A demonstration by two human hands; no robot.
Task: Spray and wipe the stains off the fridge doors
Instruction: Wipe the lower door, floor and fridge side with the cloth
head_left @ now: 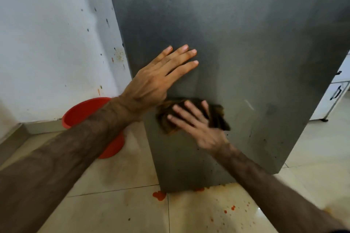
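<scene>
Tiled floor (117,212) was spattered red at the foot of the grey fridge door (246,53); white wall (47,43) speckled too, red bucket (83,111) beside the fridge. Left hand (161,79) lay flat on the door, fingers straight and slightly spread, gripping nothing. Right hand (197,125), blurred, pressed a dark cloth (217,117) against the door just below the left fingers, fingers straight and apart over it. White cabinet (333,98) was at far right.

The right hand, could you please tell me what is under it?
A dark brown cloth lies under the right hand, pressed flat against the grey fridge door. Any stain beneath the cloth is covered.
</scene>
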